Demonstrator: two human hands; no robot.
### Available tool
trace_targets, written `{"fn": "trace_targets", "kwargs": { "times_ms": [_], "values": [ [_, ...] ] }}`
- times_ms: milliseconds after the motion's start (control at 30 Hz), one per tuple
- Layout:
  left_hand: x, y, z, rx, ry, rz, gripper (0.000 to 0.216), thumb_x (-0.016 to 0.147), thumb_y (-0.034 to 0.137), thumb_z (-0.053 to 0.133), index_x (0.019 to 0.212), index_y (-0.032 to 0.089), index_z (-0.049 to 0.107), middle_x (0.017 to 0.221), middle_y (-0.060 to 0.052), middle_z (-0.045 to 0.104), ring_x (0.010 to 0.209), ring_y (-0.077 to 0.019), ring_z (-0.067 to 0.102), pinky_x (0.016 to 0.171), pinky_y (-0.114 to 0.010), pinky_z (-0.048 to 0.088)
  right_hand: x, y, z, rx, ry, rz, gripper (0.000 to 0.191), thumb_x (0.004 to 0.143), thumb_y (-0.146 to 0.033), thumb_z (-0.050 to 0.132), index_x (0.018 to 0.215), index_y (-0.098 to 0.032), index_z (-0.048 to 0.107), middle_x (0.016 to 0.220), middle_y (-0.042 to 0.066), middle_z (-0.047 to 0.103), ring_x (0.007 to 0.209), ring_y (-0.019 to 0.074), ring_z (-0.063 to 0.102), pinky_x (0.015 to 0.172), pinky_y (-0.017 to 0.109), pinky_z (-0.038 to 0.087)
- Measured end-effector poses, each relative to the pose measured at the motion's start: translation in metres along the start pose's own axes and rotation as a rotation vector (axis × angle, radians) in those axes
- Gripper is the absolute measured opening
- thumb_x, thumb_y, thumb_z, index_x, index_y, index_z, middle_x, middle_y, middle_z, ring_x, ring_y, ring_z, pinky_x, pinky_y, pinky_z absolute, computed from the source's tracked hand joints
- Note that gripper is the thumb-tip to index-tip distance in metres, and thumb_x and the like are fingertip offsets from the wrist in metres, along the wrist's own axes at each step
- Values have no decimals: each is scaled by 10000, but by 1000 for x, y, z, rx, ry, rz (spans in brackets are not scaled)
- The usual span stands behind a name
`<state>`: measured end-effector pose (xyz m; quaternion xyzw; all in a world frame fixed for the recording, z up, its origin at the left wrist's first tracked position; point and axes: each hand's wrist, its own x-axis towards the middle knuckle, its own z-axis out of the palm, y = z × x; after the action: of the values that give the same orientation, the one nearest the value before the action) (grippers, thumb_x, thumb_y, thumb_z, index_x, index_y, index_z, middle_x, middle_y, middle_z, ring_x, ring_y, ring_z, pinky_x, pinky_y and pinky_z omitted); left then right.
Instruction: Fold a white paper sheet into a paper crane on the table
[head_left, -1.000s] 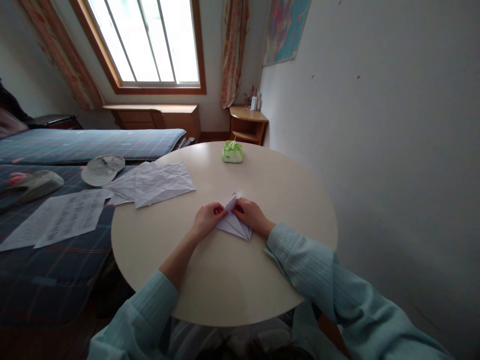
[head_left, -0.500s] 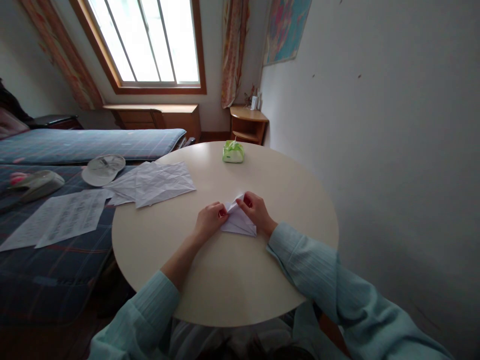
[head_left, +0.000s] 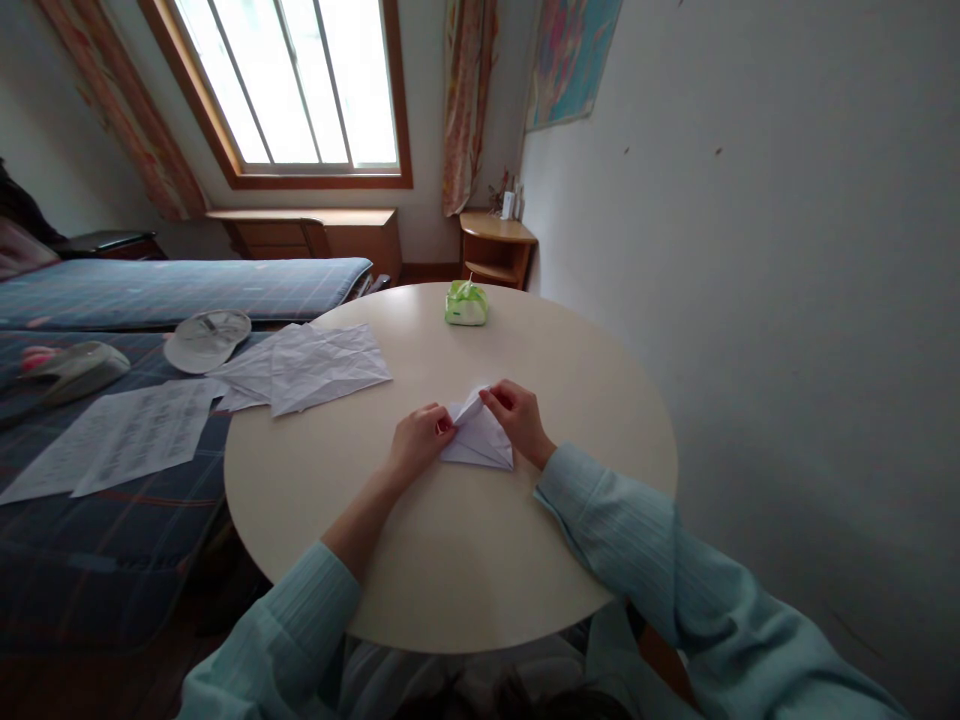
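Note:
A small folded sheet of white paper [head_left: 480,441] lies on the round cream table [head_left: 450,560], between my two hands. My left hand [head_left: 424,437] pinches the paper's left edge, fingers curled and thumb pressed in. At the upper right, my right hand [head_left: 517,418] grips a raised flap between thumb and fingertips. That flap stands up off the rest of the paper, and crease lines run across the lower part. The fingertips hide some of the upper edge.
Creased white sheets [head_left: 326,365] overlap the table's left edge. A green tissue pack [head_left: 466,303] stands at the far side. Printed pages [head_left: 142,435], a white cap [head_left: 207,340] and another cap [head_left: 88,370] rest on the plaid bed. A wall [head_left: 787,330] rises at the right.
My right hand has shifted slightly, its fingertips now a little farther along the raised flap. The paper's lower edge has moved up a touch. My left hand stays in place.

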<state>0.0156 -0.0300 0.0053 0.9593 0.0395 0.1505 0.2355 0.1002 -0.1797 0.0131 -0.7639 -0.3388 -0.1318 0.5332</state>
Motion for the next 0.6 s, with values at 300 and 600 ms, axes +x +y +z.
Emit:
{"fn": "trace_targets", "kwargs": {
  "times_ms": [300, 600],
  "values": [
    [2, -7, 0, 42, 14, 59, 66, 743, 219, 537, 731, 179, 588, 790, -37, 594, 783, -166, 520, 684, -251, 396, 1, 4, -3, 32, -68, -15, 238, 799, -303, 459, 689, -148, 602, 612, 7, 537, 528, 87, 435, 508, 209, 342],
    [7, -14, -3, 13, -22, 6, 78, 735, 248, 565, 705, 184, 600, 760, -23, 585, 711, -146, 530, 654, -244, 397, -3, 10, 4, -163, -423, -126, 101, 720, -222, 578, 747, -144, 637, 605, -5, 534, 543, 82, 454, 539, 196, 341]
  ]
}}
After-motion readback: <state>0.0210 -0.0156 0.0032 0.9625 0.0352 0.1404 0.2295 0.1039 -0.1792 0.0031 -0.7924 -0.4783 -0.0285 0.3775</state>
